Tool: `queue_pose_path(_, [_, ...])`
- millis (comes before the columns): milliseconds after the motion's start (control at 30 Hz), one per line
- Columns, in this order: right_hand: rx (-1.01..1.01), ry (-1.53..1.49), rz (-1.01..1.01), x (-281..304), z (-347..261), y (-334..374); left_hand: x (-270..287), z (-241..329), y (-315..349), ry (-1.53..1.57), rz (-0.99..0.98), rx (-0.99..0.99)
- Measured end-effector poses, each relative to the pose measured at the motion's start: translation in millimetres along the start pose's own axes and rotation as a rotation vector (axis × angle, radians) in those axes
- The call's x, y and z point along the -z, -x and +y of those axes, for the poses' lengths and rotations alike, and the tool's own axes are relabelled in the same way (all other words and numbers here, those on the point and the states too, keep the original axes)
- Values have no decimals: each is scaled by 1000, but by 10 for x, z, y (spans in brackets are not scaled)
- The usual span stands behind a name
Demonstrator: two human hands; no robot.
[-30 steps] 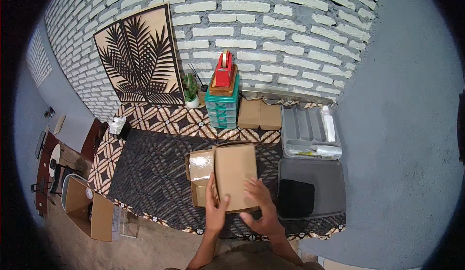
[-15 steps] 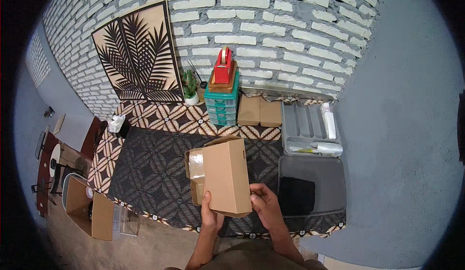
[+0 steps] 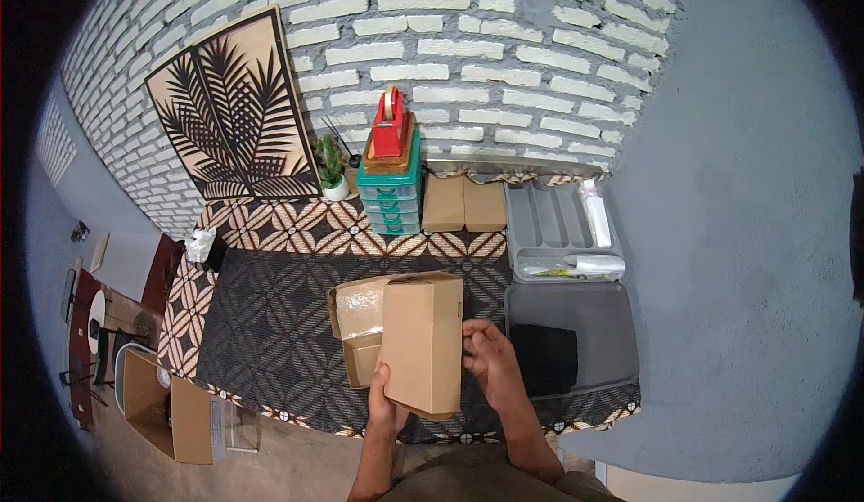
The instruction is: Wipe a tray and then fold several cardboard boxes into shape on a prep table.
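Note:
A brown cardboard box [image 3: 409,345] is held tilted above the dark mat. Its lid flap [image 3: 360,306] stands open to the left, with a shiny patch of clear tape on the inner face. My left hand [image 3: 385,405] grips the box's lower left edge, thumb on the front and the other fingers hidden behind. Beside the box's right side is my right hand [image 3: 493,365], its fingers loosely bent and apart, the tips close to the edge below a small dark slot. Nothing shows in that hand.
Behind the mat stand a teal drawer unit [image 3: 390,203] with a red tape dispenser [image 3: 390,133] on top, and two flat brown boxes [image 3: 444,203]. At the right are a grey divided tray [image 3: 549,219] and a dark grey tray [image 3: 607,331] holding a black cloth [image 3: 543,358]. An open carton [image 3: 193,416] sits lower left.
The box has turned slightly, showing more of its side and open flap. My right hand has shifted up along the box's right edge and its fingers have loosened. The view has swung a little right.

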State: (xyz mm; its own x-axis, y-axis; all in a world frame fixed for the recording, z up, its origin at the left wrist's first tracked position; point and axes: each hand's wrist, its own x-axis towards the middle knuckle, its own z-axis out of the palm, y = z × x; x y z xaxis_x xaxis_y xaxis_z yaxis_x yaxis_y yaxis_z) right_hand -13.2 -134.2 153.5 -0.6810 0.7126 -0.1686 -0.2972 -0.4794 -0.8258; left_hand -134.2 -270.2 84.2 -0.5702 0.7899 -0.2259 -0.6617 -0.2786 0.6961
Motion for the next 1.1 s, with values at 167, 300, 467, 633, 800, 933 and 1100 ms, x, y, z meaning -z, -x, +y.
queue_pose_path(167, [30, -105, 71, 209, 43, -199, -69, 68, -14, -73, -102, 51])
queue_pose_path(300, [31, -36, 124, 229, 53, -235, -114, 135, -57, -135, -143, 34])
queue_pose_path(467, [30, -15, 200, 292, 95, -336, -109, 157, -146, -243, -143, 62])
queue_pose_path(633, [181, 223, 304, 367, 196, -523, -462, 172, -381, -534, -27, -100])
queue_pose_path(800, [280, 495, 99, 365, 211, -634, -835, 70, -800, -1247, -190, -533])
queue_pose_path(933, [250, 486, 227, 568, 87, -982, -1215, 104, -1127, -1307, -455, -437])
queue_pose_path(1100, [250, 242, 307, 1031, -95, -1646, -1308, 17, -2225, -1269, -518, -517])
